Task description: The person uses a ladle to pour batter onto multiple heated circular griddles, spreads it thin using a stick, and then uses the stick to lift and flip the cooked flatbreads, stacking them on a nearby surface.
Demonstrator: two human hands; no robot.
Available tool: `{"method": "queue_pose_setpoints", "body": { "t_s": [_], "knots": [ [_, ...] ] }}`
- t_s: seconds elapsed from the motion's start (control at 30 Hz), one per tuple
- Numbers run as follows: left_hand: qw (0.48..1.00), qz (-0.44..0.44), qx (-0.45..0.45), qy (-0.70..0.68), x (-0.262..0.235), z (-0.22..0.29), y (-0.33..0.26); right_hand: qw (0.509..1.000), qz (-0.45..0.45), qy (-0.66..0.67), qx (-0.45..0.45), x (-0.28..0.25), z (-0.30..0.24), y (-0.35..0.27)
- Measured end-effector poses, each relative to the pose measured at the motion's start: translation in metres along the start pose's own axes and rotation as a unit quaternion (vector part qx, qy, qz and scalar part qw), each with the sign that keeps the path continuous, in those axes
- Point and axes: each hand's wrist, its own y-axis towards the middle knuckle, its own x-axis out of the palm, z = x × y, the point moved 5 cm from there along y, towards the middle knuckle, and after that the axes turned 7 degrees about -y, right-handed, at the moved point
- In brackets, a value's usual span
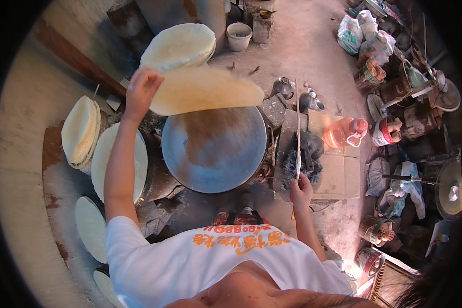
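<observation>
My left hand [142,88] is raised, its fingers pinched on the left edge of a large, thin, round flatbread [205,92]. The flatbread hangs stretched out to the right, blurred by motion, over the far rim of a wide round metal griddle [210,164]. Brown marks colour the griddle's middle. Just beyond the held sheet lies a stack of pale flatbreads [178,46]. To the right of the griddle, my right hand [301,191] is closed round the lower part of a long, thin, pale stick [298,128] pointing away from me. Its exact kind is unclear.
More flatbread stacks [79,132] and a pale round sheet [120,164] stand on the left. A pink plastic jug [346,132] rests on cardboard [344,174] at right, near a dark, fuzzy pad [313,149]. Bags [350,35] and a bucket [239,36] lie farther off.
</observation>
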Motion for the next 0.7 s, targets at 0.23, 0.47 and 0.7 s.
{"method": "queue_pose_setpoints", "body": {
  "t_s": [0.23,0.47,0.7],
  "knots": [
    [0.998,0.014,-0.065,-0.002,-0.017,-0.088,0.143,0.999,0.004,0.031,0.007,0.039,0.002,0.033],
    [0.892,0.270,-0.363,-0.005,-0.075,-0.359,0.114,0.999,0.031,0.004,-0.017,0.094,-0.036,0.027],
    [0.804,0.237,-0.538,-0.093,0.014,-0.457,-0.053,0.993,0.107,-0.032,0.050,0.129,-0.041,0.001]
  ]
}}
